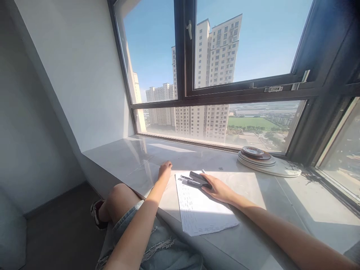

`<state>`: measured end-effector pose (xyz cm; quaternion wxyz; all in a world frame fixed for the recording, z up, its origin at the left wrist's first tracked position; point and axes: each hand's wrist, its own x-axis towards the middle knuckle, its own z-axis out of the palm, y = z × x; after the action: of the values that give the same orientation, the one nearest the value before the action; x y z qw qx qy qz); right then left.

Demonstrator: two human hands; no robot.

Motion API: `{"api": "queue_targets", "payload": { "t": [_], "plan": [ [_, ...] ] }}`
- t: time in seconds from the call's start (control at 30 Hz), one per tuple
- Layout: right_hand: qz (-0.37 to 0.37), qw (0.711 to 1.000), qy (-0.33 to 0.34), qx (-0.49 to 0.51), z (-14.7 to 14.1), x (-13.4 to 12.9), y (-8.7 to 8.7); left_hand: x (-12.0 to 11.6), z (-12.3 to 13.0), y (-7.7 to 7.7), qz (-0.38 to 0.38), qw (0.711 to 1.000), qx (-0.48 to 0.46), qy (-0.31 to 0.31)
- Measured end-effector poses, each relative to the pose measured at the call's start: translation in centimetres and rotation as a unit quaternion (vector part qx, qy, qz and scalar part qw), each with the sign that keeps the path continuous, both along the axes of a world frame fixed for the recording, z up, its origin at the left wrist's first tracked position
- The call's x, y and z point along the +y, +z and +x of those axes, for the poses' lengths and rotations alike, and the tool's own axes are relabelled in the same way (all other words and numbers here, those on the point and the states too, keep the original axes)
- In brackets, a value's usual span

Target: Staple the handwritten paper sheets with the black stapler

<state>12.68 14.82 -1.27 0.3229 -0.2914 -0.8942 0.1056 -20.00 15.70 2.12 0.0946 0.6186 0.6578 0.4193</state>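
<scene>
A black stapler (194, 181) is in my right hand (218, 187), its jaws spread apart over the top of a white stack of paper (210, 215). Rows of handwriting run down the left side of the top sheet. A small white tip (203, 171) sticks out beyond my right fingers; what it belongs to is hidden. Left of the paper, my left hand (165, 170) rests on the stone windowsill (123, 159). Its fingers are curled in, and I cannot see whether anything is inside them.
Several stacked round plates or discs (257, 157) stand at the sill's right, near the window frame (300, 123). Behind them lies a tangle of dark thin bits (312, 176). A tiny dark object (221, 168) sits beyond the paper. My bent knee (120, 195) is beside the sill's front edge.
</scene>
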Motion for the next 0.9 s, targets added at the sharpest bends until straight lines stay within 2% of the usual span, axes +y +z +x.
{"api": "queue_targets", "payload": {
  "t": [0.13,0.27,0.37,0.5,0.7,0.9],
  "plan": [
    [0.006,1.000,0.010,0.004,-0.1,-0.1,0.0,-0.8,3.2,0.1,0.034,0.999,-0.020,-0.018],
    [0.003,1.000,0.008,0.003,-0.2,-0.2,0.0,-1.8,5.8,-0.5,0.090,0.992,0.044,-0.080],
    [-0.002,1.000,0.008,0.002,-0.2,-0.2,0.0,-2.6,5.7,-0.8,0.092,0.985,0.084,-0.117],
    [-0.005,1.000,0.001,-0.002,-0.3,-0.1,0.0,-3.2,4.5,-0.8,0.092,0.981,0.085,-0.147],
    [-0.004,1.000,-0.005,-0.012,-0.3,-0.1,0.0,-2.7,4.6,-0.7,0.078,0.983,0.053,-0.160],
    [-0.002,1.000,0.005,-0.002,-0.3,0.0,-0.2,-2.4,4.6,-0.7,0.067,0.977,0.074,-0.188]
  ]
}}
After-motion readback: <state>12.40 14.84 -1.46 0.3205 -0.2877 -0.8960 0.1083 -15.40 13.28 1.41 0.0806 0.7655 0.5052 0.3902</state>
